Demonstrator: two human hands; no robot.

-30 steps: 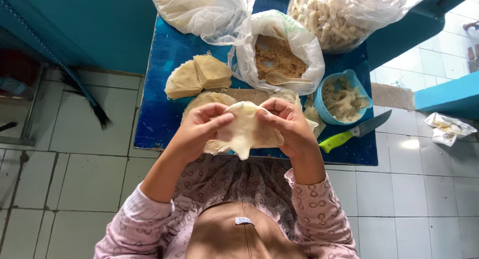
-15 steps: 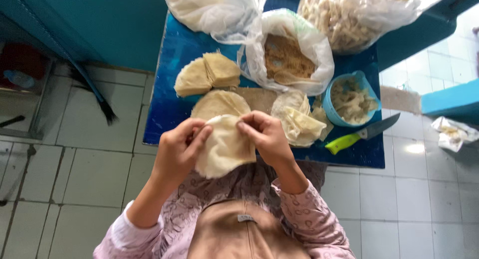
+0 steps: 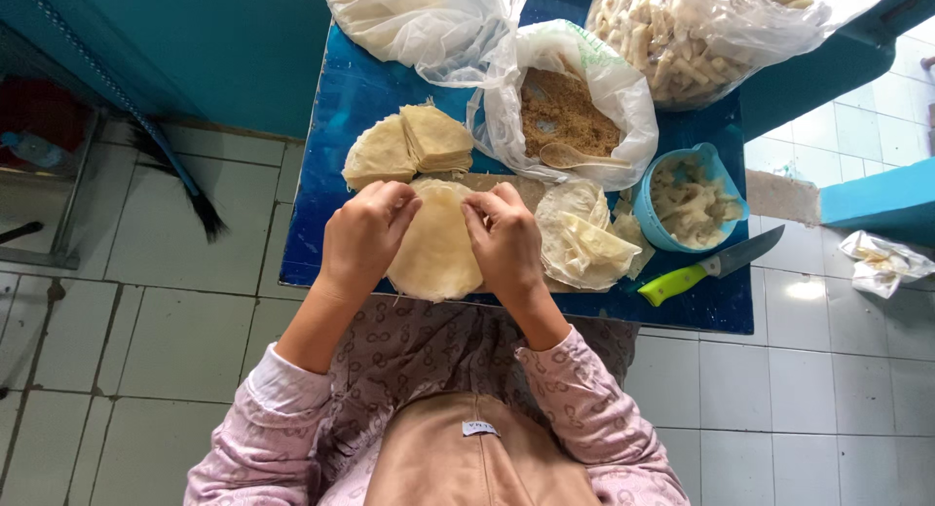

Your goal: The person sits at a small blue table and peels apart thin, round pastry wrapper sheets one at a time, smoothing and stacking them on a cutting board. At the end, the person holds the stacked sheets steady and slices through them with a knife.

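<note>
White floor tiles [image 3: 117, 272] surround a small blue table [image 3: 336, 165] set against a teal wall [image 3: 224, 48], as I read it from the head camera.

Hands: the left hand [image 3: 362, 238] and the right hand [image 3: 504, 241] both grip one round pale wrapper sheet [image 3: 435, 258], fingertips pinched on its upper edge from either side. The sheet lies low over the near edge of the table, just above the person's lap.

Change noted: half a second ago the same sheet was held raised off the table, in front of the chest; a second ago it was higher again, spread between the hands. It has since come down towards the board [image 3: 516, 187], and the hands have drawn closer together at its top.

Surroundings: a stack of folded wrappers [image 3: 409, 146] lies beyond the left hand. A loose crumpled wrapper [image 3: 584, 238] lies just beside the right hand. An open plastic bag of brown crumb filling [image 3: 565, 112] holds a spoon [image 3: 575, 157]. A blue bowl [image 3: 648, 199] holds pale pieces. A green-handled knife [image 3: 711, 267] lies at the table's right edge. Two further clear bags, one pale [image 3: 419, 19] and one of rolled sticks [image 3: 682, 29], sit at the far side.
</note>
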